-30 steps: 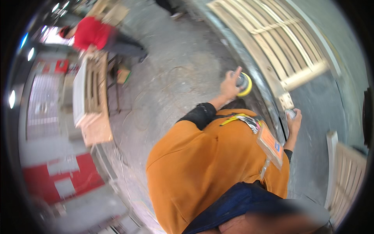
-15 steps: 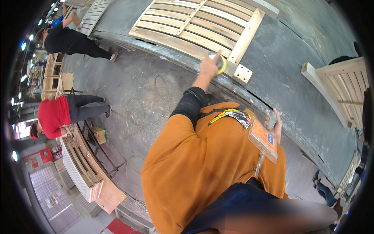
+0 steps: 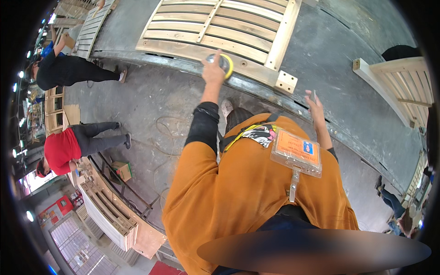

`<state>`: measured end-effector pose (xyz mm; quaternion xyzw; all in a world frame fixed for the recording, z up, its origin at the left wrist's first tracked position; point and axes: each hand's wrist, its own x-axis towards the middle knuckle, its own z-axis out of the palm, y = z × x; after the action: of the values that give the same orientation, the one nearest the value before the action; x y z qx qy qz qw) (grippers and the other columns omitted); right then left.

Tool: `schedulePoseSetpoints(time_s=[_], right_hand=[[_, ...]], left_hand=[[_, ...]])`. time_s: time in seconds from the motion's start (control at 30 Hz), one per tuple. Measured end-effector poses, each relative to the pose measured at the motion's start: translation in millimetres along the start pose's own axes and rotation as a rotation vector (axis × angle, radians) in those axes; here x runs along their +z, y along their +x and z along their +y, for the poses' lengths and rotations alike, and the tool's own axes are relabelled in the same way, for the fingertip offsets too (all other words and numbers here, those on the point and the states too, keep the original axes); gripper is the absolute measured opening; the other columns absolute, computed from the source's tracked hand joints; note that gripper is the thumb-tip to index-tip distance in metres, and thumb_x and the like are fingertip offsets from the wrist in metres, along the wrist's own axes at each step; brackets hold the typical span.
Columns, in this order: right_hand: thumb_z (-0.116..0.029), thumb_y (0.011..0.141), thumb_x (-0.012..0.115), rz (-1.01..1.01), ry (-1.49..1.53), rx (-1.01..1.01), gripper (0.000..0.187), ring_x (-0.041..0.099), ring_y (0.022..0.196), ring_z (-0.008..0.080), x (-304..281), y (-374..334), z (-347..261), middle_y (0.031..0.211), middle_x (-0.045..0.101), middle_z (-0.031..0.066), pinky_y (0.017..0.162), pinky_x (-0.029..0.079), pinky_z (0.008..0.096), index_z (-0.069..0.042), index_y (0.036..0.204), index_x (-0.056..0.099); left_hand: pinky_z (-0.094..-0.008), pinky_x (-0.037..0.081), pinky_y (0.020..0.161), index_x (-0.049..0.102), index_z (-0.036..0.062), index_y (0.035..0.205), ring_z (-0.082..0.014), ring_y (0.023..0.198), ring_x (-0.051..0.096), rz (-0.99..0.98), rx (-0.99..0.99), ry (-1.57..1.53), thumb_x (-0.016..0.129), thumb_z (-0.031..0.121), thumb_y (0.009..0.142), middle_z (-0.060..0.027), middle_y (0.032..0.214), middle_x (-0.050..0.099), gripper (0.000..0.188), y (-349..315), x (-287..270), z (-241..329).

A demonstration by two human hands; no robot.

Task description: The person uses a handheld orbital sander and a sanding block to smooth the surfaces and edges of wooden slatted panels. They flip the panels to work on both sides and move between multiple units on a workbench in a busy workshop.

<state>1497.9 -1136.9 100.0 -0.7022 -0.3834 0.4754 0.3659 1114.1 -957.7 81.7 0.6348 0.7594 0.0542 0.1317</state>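
Over the near edge of a slatted wooden panel (image 3: 220, 25), my left hand (image 3: 213, 75) grips a round grey object with a yellow rim (image 3: 229, 66), one finger stretched out along its top. The object's exact kind is unclear. My right hand (image 3: 317, 112) is to the right of the panel's corner, above the grey bench edge. Between its fingers is a small grey block (image 3: 313, 96), mostly hidden. A pale corner piece with several dark holes (image 3: 286, 81) lies at the panel's near right end.
The panel rests on a long grey bench (image 3: 321, 59). Another slatted wooden piece (image 3: 398, 87) lies to the right. A person in black (image 3: 68, 71) and one in red (image 3: 64, 149) stand at the left. A thin hose (image 3: 172, 128) trails across the floor.
My left hand and the round object have moved left along the panel's near edge. My right hand has moved up and forward with the grey block.
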Motion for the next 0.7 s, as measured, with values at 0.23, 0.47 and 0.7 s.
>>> schedulePoseSetpoints(time_s=[0.23,0.47,0.7], right_hand=[[-0.023,0.092,0.059,0.238,-0.752,-0.453,0.049,0.04,0.129,0.0391,87,58,-23,0.136,0.047,0.0184,0.104,0.036,0.0455,-0.015,0.139,0.048],[-0.021,0.088,0.062,0.38,-0.954,-0.427,0.048,0.043,0.124,0.038,121,52,-9,0.131,0.049,0.0147,0.104,0.035,0.047,-0.017,0.135,0.052],[-0.026,0.09,0.057,0.618,-0.75,-0.012,0.033,0.054,0.107,0.0374,126,95,-6,0.114,0.059,0.0126,0.092,0.044,0.047,-0.019,0.122,0.06]], left_hand=[[-0.048,0.053,0.086,0.033,0.0474,0.145,-0.0449,0.103,0.063,0.072,-0.218,0.055,0.072,0.033,0.082,-0.0296,0.14,0.031,0.075,78,-42,-75],[-0.0477,0.054,0.085,0.032,0.0484,0.145,-0.044,0.104,0.063,0.07,-0.272,0.059,0.074,0.033,0.081,-0.0284,0.139,0.033,0.078,138,-85,-155],[-0.0496,0.053,0.086,0.034,0.0494,0.144,-0.0461,0.105,0.061,-0.05,0.209,-0.093,0.075,0.025,0.079,-0.0259,0.134,0.037,0.08,88,-60,-117]])
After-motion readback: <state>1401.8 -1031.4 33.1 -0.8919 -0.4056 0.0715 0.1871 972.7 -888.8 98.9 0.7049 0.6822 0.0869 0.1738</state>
